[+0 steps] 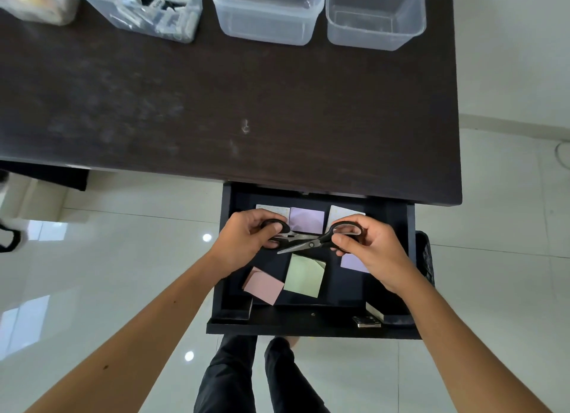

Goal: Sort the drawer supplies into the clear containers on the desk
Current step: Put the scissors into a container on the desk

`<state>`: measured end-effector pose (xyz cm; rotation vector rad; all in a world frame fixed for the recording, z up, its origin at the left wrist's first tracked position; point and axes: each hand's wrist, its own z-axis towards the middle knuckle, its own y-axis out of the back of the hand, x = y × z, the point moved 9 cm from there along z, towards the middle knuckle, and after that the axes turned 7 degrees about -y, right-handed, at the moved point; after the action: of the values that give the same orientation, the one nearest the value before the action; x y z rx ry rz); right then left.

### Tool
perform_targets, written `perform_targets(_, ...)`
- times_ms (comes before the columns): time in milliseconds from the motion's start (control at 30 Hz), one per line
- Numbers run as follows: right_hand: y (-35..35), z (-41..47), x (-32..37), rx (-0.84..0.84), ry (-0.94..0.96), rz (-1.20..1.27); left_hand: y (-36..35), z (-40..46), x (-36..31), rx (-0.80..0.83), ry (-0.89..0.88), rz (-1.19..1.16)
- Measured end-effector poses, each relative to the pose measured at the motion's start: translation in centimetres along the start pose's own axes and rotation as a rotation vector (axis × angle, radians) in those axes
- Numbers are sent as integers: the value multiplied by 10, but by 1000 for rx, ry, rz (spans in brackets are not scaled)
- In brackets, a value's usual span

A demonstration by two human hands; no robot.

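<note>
Two pairs of scissors over the open drawer (410, 258), one per hand. Left hand (243, 243) is closed round the black handle of the left scissors (285, 234), blades pointing away from the palm toward the right hand. Right hand (373, 249) pinches the handle loops of the right scissors (320, 241) w/ thumb and fingers, blades running out toward the left hand; the two blade sets cross btwn the hands, prob touching. Both look rigid, steel + hard plastic, lightish, not fragile, but tips are sharp, so handles are the place to hold, blades kept shut and away from the other hand. Sticky-note pads lie in the drawer under and around the hands: pink pad (263, 286) below the left hand, green pad (303, 275) just under the crossing blades, purple pad (307, 220) beyond them. These should be soft, light, easy to fan open; best gripped by the edges. Empty clear containers (265, 27) sit far beyond both hands on the desk (216, 104).
</note>
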<state>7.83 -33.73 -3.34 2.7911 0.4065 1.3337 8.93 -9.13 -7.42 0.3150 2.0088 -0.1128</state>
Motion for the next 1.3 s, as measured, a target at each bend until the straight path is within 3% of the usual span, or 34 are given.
perform_targets(233, -1, -16, 48, 28, 70, 86, 38, -22, -48, -28, -45, -2)
perform_targets(400, 1, -11, 101, 20, 151, 173, 68, -20, -90, -122, -134, -136)
perform_targets(700, 3, 25, 189, -4, 224, 244, 133, 42, -186, -275, -256, -288)
perform_targets(1033, 8, 79, 251, -67, 263, 339, 173, 165, -291, -211, -323, -100)
perform_targets(1300, 16, 114, 273, -83, 246, 382, 169, 228, -293, -135, -263, 111)
